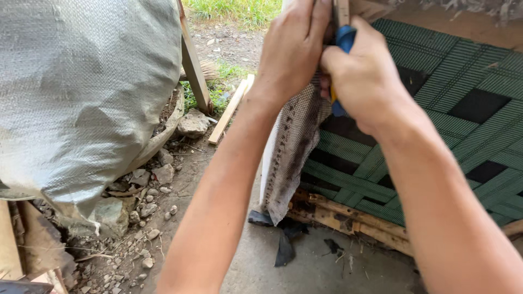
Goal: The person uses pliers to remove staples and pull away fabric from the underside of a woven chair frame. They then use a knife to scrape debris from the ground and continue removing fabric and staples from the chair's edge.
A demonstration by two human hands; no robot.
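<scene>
At the top centre of the frame, my left hand (291,46) pinched the upper edge of a grey mesh strip (291,147) that hung down the frame's middle. My right hand (365,79), just beside it, kept a clenched grip on a blue-handled tool (344,39). Green woven webbing (463,98) filled the right, above a wooden frame (348,218); a grey sack (81,92) bulged upper left.

Both my forearms bare, reaching up and forward, wrists close together. My left hand (291,46) back toward camera, fingers curled shut, pinching. My right hand (366,81) fisted just beside it, knuckles touching left hand, thumb side up.
</scene>
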